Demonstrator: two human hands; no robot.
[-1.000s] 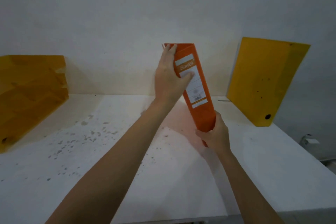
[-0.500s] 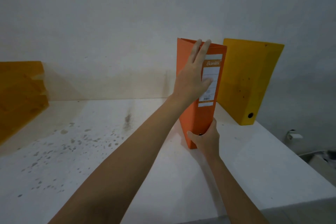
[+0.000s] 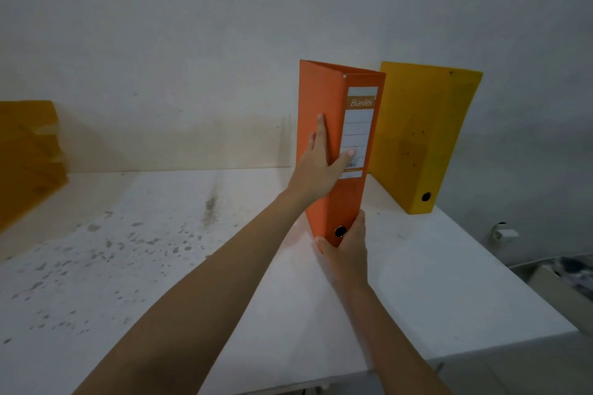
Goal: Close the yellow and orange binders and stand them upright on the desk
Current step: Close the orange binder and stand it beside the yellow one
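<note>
White desk (image 3: 433,282) first: a flat matte top, clean on the side nearer the yellow binder, but peppered with grey specks and 1 darker smear on the stretch out past the orange binder's cover side. Behind it is a plain, dull off-white wall (image 3: 192,42) with a yellowish stain band just above the desk edge.

The yellow binder (image 3: 423,138) is closed and standing upright at the back of the desk against the wall, just beside the orange binder on its spine side; a slim gap shows between them up top. It's a boxy slab of smooth board with a few dark spots and a round finger hole low on the spine.

The orange binder (image 3: 333,202) is closed too, standing on its bottom edge with the spine facing the camera. Same smooth board, a white lined Bantex label up the spine, a metal-ringed hole near the base. Compared with 0.5 s ago it's sitting straighter, and closer to the yellow one.

Far off past the orange binder's cover side, at the frame edge, there's a blurry yellow-orange stack (image 3: 29,160); can't tell what it is.

Left hand (image 3: 321,167) lies flat against the orange cover, fingers straight up, thumb hooked onto the spine label. It was higher on the binder before. Right hand (image 3: 348,250) cups the bottom of the spine, same spot as earlier.
</note>
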